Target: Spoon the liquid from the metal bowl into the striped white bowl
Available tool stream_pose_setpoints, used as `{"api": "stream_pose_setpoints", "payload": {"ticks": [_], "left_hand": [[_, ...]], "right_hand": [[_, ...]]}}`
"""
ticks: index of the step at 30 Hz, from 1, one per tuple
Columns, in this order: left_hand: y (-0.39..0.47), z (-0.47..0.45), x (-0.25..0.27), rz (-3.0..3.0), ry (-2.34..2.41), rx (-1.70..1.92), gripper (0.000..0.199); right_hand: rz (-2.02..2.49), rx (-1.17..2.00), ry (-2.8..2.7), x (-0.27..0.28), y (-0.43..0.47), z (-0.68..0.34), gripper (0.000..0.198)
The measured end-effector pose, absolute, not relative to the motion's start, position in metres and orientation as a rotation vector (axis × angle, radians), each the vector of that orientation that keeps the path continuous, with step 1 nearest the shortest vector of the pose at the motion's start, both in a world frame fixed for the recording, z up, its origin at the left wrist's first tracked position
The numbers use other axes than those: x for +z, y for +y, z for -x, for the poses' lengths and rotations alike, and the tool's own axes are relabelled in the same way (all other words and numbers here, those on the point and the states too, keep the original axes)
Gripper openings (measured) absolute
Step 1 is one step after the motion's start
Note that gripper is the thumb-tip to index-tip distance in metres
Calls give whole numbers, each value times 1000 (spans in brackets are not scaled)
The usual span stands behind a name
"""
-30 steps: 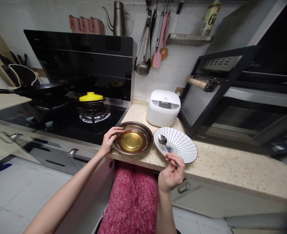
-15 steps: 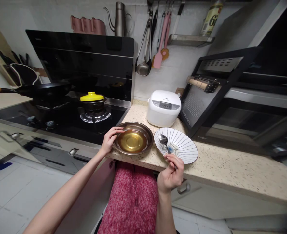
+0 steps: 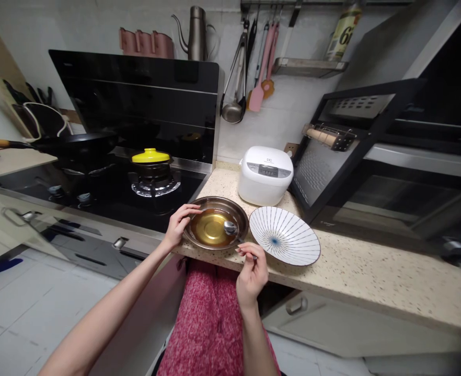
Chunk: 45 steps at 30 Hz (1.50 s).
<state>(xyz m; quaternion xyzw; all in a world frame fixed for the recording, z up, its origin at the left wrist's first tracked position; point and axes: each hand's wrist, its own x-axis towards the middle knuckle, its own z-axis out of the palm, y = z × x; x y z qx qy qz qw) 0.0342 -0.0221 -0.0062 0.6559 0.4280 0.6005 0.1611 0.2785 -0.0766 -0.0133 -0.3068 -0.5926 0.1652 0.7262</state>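
- Right hand point(image 3: 253, 271): pinched narrow on the spoon handle, just in front of the bench edge between bowl and plate.
- Spoon point(image 3: 230, 227): shiny metal, head over the right part of the bowl; dipped in or just above the liquid, cannot tell. Handle points back to the right hand, partly hidden by fingers.
- Left hand point(image 3: 177, 224): at the bowl's left rim, fingertips reaching over it; cannot tell how firmly it grips.
- Metal bowl point(image 3: 230, 204): round, shallow, dark shiny rim, near the front edge of the bench point(image 3: 352, 261). Liquid point(image 3: 210, 230) inside looks clear, golden-brown.
- Plate point(image 3: 293, 240): white, thin dark lines fanning from a blue spot, just right of the bowl.
- Right wrist and fingers sit in front of the gap between bowl and plate; left hand covers a bit of bowl rim.
- White rice cooker point(image 3: 265, 183) behind plate and bowl; dark oven point(image 3: 371, 203) to the right.
- Stove to the left: pot with yellow lid point(image 3: 150, 155), black wok point(image 3: 81, 146) further left.
- Ladle point(image 3: 233, 112) and pink spatula point(image 3: 256, 99) hang on the wall.
- Vs earlier: spoon was over the plate, now over the bowl; right hand shifted left. Left hand same spot on rim.
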Motion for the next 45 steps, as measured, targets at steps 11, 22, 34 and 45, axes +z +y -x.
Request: {"api": "stream_pose_setpoints", "payload": {"ticks": [11, 22, 34, 45], "left_hand": [[-22, -35, -6, -1859, 1218, 1724, 36], [-22, -35, -6, -1860, 1234, 1712, 37], [-22, -35, -6, -1859, 1229, 1718, 37], [-22, -35, -6, -1862, 1215, 1723, 37]], "right_hand": [[724, 411, -1369, -21, -69, -270, 21], [736, 515, -1289, -14, -70, -267, 25], [679, 516, -1111, -11, -69, -266, 24], [691, 421, -1049, -1, -78, -279, 19]]}}
